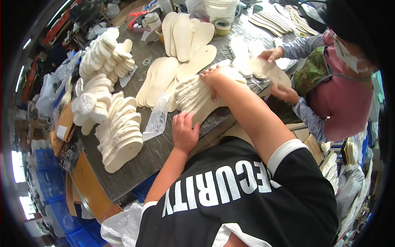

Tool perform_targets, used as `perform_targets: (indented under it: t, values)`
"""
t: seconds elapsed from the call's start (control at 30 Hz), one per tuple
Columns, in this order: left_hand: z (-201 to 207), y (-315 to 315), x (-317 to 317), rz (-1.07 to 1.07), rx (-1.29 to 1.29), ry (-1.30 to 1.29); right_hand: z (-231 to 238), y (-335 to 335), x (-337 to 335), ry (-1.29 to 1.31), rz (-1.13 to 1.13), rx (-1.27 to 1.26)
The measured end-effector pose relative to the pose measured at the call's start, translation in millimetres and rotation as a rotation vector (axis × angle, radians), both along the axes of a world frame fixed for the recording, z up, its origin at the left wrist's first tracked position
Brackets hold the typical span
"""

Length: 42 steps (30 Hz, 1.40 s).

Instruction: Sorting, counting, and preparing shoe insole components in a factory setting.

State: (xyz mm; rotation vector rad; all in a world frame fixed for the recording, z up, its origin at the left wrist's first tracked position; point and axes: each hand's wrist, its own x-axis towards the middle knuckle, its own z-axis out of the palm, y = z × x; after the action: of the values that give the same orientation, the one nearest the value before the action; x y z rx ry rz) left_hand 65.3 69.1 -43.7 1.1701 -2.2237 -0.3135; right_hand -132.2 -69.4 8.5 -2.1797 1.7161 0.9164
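Observation:
A fanned stack of cream-white insoles (192,94) lies near the front edge of the dark table. Over its upper right part lies my right hand (213,80), its fingers and thumb straddling and gripping the layers. My left hand (185,131) is at the stack's lower left end, fingers slightly bent and apart, with the fingertips close to the insoles. Whether they touch is hard to tell. Flat insoles (158,80) lie fanned just beyond the stack. Beside my left hand is a clear plastic strip (157,119) with handwriting.
Fluffy insole piles (101,53) and another fanned pile (121,133) occupy the table's left. A white bucket (221,10) and a tape roll (222,27) stand at the back. On the right, a co-worker (341,90) holds an insole (273,74) in both hands.

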Motion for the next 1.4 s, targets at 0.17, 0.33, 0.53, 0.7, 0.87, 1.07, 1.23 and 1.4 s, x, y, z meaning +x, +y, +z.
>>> perform_targets:
  t: [0.17,0.33,0.53,0.7,0.87,1.07,1.23,1.4]
  values:
    - [-6,-39,-16,-0.034,-0.022,-0.208,-14,14,4,-0.047,0.058,-0.174]
    - [-32,-40,-18,0.038,-0.016,-0.330,-15,23,1,-0.078,0.073,-0.100]
    - [-29,-39,24,0.099,-0.094,0.030,-10,36,-17,-0.102,0.133,-0.162]
    - [-50,-39,85,0.461,0.105,-0.209,-20,27,-21,-0.218,0.239,-0.246]
    - [-66,-34,91,0.500,0.008,-0.082,-17,13,-20,-0.275,0.341,-0.260]
    - [-45,-18,68,0.526,-0.130,0.049,-16,-11,-22,-0.311,0.388,-0.269]
    - [-47,-8,52,0.602,-0.019,0.069,-16,3,-30,-0.445,0.406,-0.251]
    - [-56,-5,26,0.664,0.070,0.003,-14,-2,-32,-0.487,0.385,-0.222]
